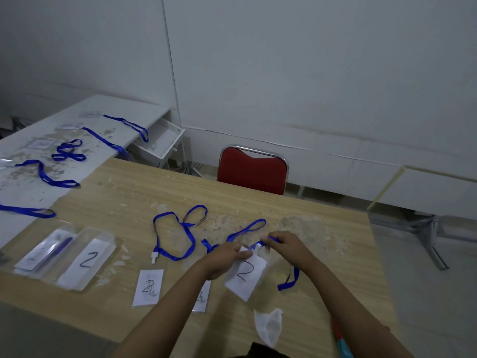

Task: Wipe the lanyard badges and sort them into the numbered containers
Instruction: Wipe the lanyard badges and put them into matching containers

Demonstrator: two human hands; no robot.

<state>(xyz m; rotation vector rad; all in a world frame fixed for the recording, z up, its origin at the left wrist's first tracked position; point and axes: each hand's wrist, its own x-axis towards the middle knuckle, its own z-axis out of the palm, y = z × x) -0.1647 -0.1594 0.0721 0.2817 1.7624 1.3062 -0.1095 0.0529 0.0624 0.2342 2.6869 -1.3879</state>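
My left hand (224, 257) pinches the top edge of a clear badge marked "2" (245, 276), held just above the wooden table (322, 259). At the badge's clip, my right hand (285, 244) pinches its blue lanyard (289, 280), which trails off to the right. Another blue lanyard (180, 228) with a white clip lies loose to the left. Two more "2" cards lie flat: one (148, 288) at the front, one (202, 297) partly under my left forearm. Clear containers marked "1" (42, 251) and "2" (86, 258) sit at the left. A white wipe (268, 326) lies near the front edge.
A white side table (33, 182) at the left carries several blue lanyards and badges. A red chair (253, 169) stands behind the wooden table. A red and blue object (340, 337) pokes out by my right forearm. The floor drops away to the right.
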